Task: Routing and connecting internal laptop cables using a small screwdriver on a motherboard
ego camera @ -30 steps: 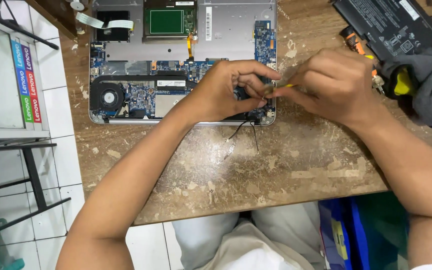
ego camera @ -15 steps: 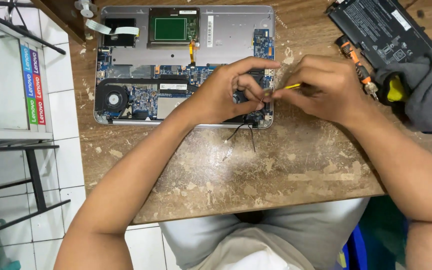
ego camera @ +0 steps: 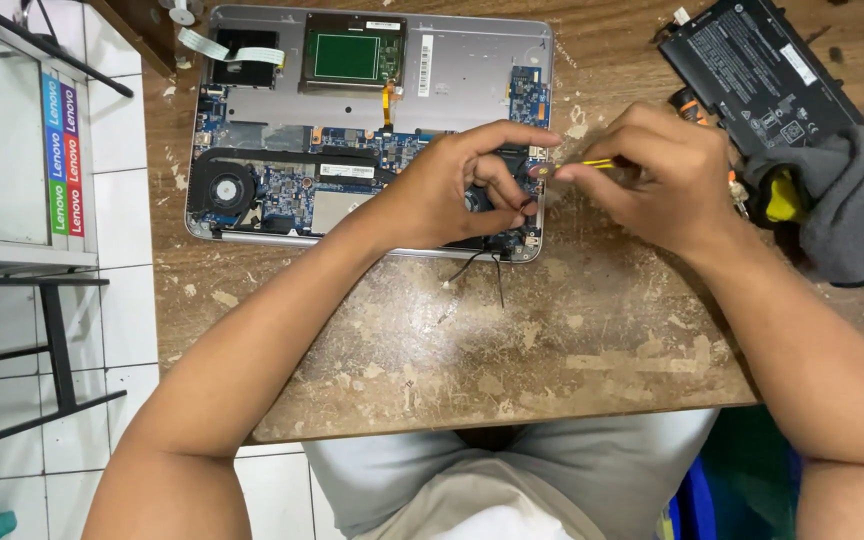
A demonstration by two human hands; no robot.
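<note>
Hands over an opened laptop (ego camera: pixel 372 130) near the table's far edge — left hand (ego camera: pixel 452 190) pinching narrow at the board's corner, right hand (ego camera: pixel 652 180) gripping a thin yellow tool (ego camera: pixel 597 163); keep it steady, light.

Beat-up wood bench, shiny laptop guts

The table (ego camera: pixel 512 360) is rough, worn wood with flaky pale patches. On it, the laptop (ego camera: pixel 472 50) shell looks like matt silver metal, its board glossy blue. Right of the laptop: matt black plastic battery (ego camera: pixel 752 70), soft grey cloth (ego camera: pixel 852 210).

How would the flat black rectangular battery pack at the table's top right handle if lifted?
The flat black rectangular battery pack looks rigid and probably dense for its thinness. Lying flat, it should slide rather than roll. One end lies under the grey cloth, which might drag along.
</note>
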